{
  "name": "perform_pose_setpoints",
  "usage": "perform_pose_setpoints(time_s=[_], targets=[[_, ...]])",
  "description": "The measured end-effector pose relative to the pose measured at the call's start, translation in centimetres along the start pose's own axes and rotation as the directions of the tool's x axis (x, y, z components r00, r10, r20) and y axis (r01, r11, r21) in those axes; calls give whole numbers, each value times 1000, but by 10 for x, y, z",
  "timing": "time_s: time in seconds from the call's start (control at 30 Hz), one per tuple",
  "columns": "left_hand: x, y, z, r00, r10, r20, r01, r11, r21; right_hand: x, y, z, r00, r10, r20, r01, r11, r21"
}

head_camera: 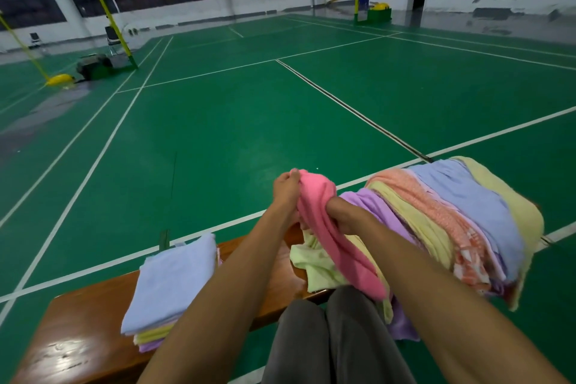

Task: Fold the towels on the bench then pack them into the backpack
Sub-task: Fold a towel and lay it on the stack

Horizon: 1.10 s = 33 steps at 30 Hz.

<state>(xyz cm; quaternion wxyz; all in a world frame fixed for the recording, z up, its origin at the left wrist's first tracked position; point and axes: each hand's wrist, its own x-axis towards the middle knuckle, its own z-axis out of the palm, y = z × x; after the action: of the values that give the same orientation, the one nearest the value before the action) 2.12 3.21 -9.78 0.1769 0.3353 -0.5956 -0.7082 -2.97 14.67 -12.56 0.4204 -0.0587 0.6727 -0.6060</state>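
Head view: we hold a pink towel (324, 227) up over the wooden bench (78, 321), both our hands curled into its cloth. Our left hand (286, 188) pinches the towel's upper edge, and our right hand (344, 215) grips a bunched part lower down, so the rest of the towel hangs twisted toward our knees. Just under it a light green towel (311, 265) lies crumpled on the bench. To our right, a heap of unfolded towels (461, 218) in purple, yellow, orange, blue and pale yellow is draped over the bench end, touching the pink one. To our left, a stack of folded towels (174, 284) sits on the bench, a pale blue one on top with yellow and purple edges showing below. Beyond the bench spreads a green court floor (218, 134) with white lines.
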Motion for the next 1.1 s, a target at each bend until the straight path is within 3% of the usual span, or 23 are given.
perform_pose_setpoints(time_s=[0.07, 0.13, 0.27, 0.33, 0.47, 0.57, 0.7, 0.77, 0.8, 0.83, 0.87, 0.9, 0.93, 1.0, 1.1], targets=[[-2, 7, -9, 998, 9, -61, -5, 998, 59, -1, -8, 0, 1000, -4, -5, 5, 997, 76], [-5, 9, -22, 998, -65, 4, 65, 998, 16, 9, -20, -5, 996, -2, 86, -7, 995, 98], [-3, 10, -40, 966, -117, 232, 86, 987, 138, 22, -36, -4, 990, -44, 131, 56, 994, -91], [-4, 11, -36, 963, -100, 252, 62, 986, 155, 15, -46, 4, 987, -49, 152, 68, 990, -125], [-6, 19, -22, 995, 38, 92, -46, 996, 79, 18, -61, 18, 991, -56, 119, 80, 975, -206], [-1, 27, -22, 996, 78, -47, -78, 997, -9, 12, -72, 28, 983, -125, -131, 84, 956, -283], [12, 34, -37, 978, 172, -117, -179, 982, -52, 7, -82, 26, 823, -360, -440, 100, 853, -512], [18, 38, -44, 976, 191, -107, -193, 981, -12, -1, -87, 31, 711, -520, -473, 179, 785, -594], [20, 40, -46, 979, 178, -96, -180, 984, -11, -6, -89, 35, 696, -579, -425, 267, 758, -595], [19, 42, -47, 985, 157, -74, -160, 987, -31, -9, -90, 41, 741, -575, -346, 334, 763, -553], [17, 44, -45, 990, 131, -45, -135, 988, -78, -12, -90, 50, 834, -495, -244, 348, 815, -464], [14, 45, -43, 994, 105, -15, -106, 987, -122, -16, -88, 60, 932, -343, -121, 276, 883, -379], [11, 47, -41, 997, 80, 1, -79, 985, -152, -15, -84, 68, 982, -191, -10, 177, 925, -336], [9, 45, -39, 998, 60, 12, -57, 981, -183, -8, -74, 79, 992, -72, 100, 94, 965, -245], [10, 40, -46, 995, 87, 42, -78, 980, -183, 6, -67, 78, 984, -174, -47, 165, 975, -148]])
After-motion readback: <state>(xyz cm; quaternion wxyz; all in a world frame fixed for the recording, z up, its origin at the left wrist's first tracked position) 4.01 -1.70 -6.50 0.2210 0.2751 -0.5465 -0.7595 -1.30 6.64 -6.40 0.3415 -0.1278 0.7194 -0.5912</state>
